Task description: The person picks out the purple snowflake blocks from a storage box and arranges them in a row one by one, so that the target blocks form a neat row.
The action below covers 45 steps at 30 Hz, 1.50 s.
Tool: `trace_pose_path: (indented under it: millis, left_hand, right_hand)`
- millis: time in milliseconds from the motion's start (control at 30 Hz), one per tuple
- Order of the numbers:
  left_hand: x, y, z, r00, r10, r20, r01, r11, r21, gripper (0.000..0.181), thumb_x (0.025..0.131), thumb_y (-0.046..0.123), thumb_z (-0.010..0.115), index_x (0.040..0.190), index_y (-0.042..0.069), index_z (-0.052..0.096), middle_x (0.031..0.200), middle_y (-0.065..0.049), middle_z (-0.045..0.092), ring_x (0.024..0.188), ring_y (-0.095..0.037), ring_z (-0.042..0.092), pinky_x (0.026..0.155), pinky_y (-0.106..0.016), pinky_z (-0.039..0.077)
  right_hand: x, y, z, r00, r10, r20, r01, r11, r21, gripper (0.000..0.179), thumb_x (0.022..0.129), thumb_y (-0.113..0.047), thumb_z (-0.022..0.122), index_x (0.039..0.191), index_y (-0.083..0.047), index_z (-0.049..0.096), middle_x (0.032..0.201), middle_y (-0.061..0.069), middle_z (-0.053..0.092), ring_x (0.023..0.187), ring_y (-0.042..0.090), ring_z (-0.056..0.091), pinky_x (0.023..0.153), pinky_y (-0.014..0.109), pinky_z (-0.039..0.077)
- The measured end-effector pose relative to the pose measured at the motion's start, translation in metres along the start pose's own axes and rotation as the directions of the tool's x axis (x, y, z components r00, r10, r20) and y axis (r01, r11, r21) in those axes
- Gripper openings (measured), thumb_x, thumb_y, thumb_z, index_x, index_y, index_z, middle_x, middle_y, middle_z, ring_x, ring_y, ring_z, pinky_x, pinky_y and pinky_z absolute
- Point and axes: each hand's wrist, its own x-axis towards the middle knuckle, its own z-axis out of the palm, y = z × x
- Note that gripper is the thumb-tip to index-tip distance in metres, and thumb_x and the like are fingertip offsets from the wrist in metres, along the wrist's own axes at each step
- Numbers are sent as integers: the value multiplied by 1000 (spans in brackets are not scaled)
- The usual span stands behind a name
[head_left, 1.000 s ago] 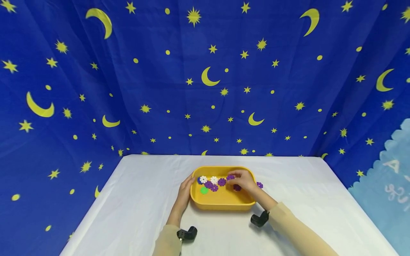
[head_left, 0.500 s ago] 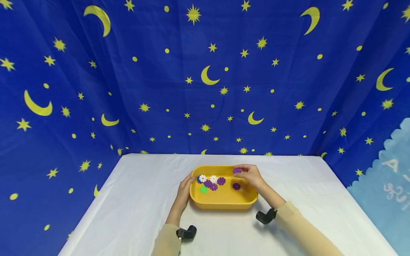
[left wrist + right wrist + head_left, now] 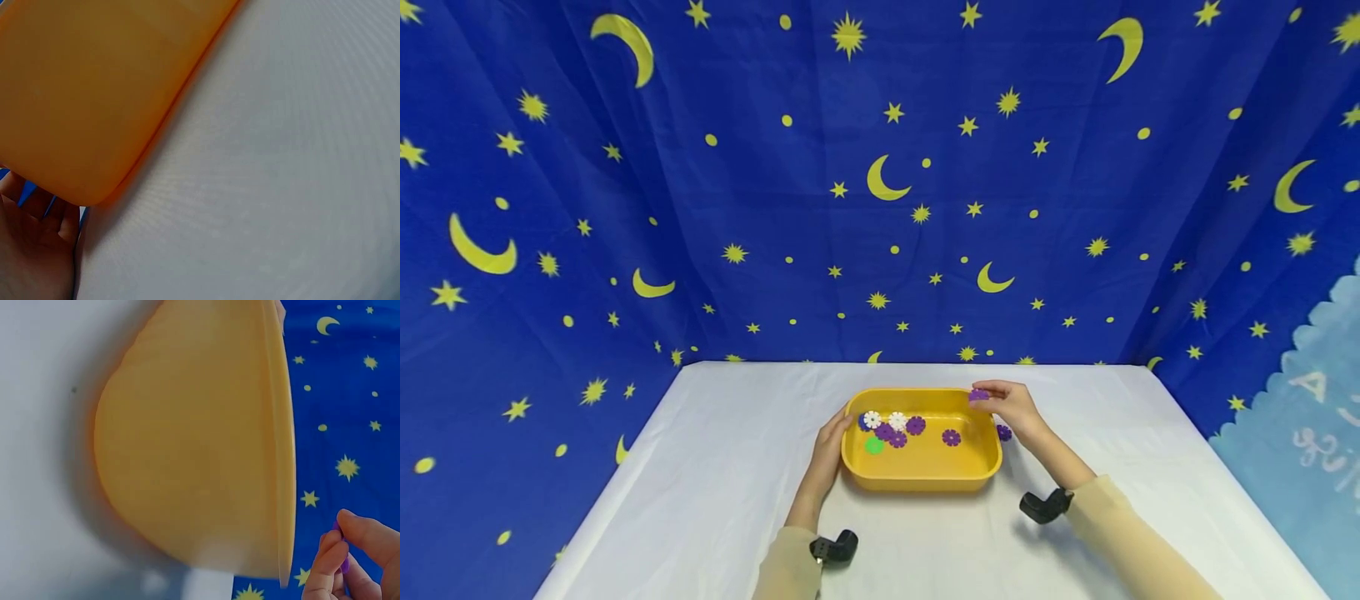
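A yellow plastic tub (image 3: 921, 483) stands on the white table. Inside lie flower-shaped, notched plastic discs: white discs (image 3: 872, 419), several purple discs (image 3: 915, 426), a green disc (image 3: 874, 445) and a partly covered blue disc (image 3: 864, 423). My left hand (image 3: 826, 454) holds the tub's left end at the rim, its fingers against the outer wall in the left wrist view. My right hand (image 3: 1017, 410) pinches a purple snowflake disc (image 3: 977, 395) between thumb and fingers, above the tub's far right corner. In the right wrist view, fingers mostly cover that disc (image 3: 345, 564).
Another purple disc (image 3: 1004, 432) lies just outside the tub's right end, beside my right forearm. White cloth covers the table (image 3: 737, 467). A blue star-and-moon curtain (image 3: 775, 208) hangs behind and at the sides. A black wrist camera (image 3: 1047, 506) sits on each wrist.
My right hand has moved from inside the tub to the right and up over its far right corner, carrying the purple disc. My left hand stays at the tub's left end.
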Motion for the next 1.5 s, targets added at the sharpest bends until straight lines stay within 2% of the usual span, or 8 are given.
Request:
trace_pose_path:
  millis: [267, 533, 700, 933, 1133, 1233, 1333, 1500]
  left_hand:
    - [2, -1, -2, 1000, 2, -4, -2, 1000, -4, 56, 98, 35, 46, 145, 5, 38, 154, -12, 34, 145, -30, 26, 121, -44, 20]
    - [4, 2, -3, 1000, 6, -12, -6, 1000, 3, 55, 98, 35, 46, 144, 5, 38, 153, -13, 35, 144, -31, 28, 121, -45, 21]
    - [4, 3, -3, 1000, 7, -6, -7, 1000, 2, 55, 99, 34, 46, 145, 4, 37, 154, -13, 33, 145, -31, 26, 121, -45, 20]
    - [1, 0, -1, 1000, -5, -4, 5, 1000, -4, 56, 99, 36, 46, 144, 5, 38, 154, -12, 34, 145, -29, 27, 121, -43, 20]
    - [3, -1, 0, 1000, 1, 1, -1, 1000, -19, 53, 100, 32, 45, 145, 4, 37, 154, -12, 33, 145, -29, 26, 121, -43, 21]
    - [3, 2, 0, 1000, -13, 4, 13, 1000, -26, 51, 101, 27, 44, 145, 3, 36, 154, -13, 32, 145, -30, 25, 121, -43, 20]
    - [-1, 12, 2, 999, -31, 6, 31, 999, -27, 49, 101, 23, 43, 144, 2, 36, 154, -15, 31, 145, -32, 25, 121, -45, 20]
    - [-9, 27, 4, 999, -40, 15, 40, 999, -1, 48, 101, 20, 42, 144, 0, 36, 153, -17, 31, 145, -33, 24, 121, -46, 21]
  right_hand:
    - [-1, 7, -18, 1000, -6, -24, 7, 999, 34, 49, 83, -10, 72, 124, 10, 55, 102, 9, 71, 79, 1, 60, 72, 14, 56]
    - [-1, 20, -31, 999, -7, -36, 10, 996, 83, 49, 82, -5, 71, 124, 14, 53, 84, -11, 66, 74, -2, 59, 70, 13, 56]
    - [-2, 30, -33, 999, 14, -34, -10, 995, 101, 50, 82, -5, 71, 124, 14, 52, 84, -8, 66, 73, -2, 59, 71, 14, 57]
    - [-6, 47, -35, 997, 62, -37, -57, 989, 139, 48, 86, -5, 68, 125, 17, 50, 83, -6, 69, 74, -2, 62, 79, 24, 60]
    - [-9, 57, -36, 993, 90, -75, -80, 989, 124, 41, 89, -3, 62, 123, 17, 51, 82, -5, 71, 72, -3, 63, 74, 19, 59]
    - [-10, 62, -37, 989, 101, -107, -89, 990, 110, 40, 87, -3, 64, 120, 18, 53, 77, -7, 70, 67, -1, 61, 65, 16, 57]
    - [-10, 65, -37, 985, 115, -132, -103, 990, 100, 41, 85, -2, 65, 119, 18, 53, 69, -11, 67, 62, -1, 59, 58, 16, 54]
    - [-10, 71, -37, 978, 134, -163, -122, 989, 80, 38, 84, -1, 65, 116, 18, 56, 67, -12, 66, 60, 0, 59, 56, 16, 54]
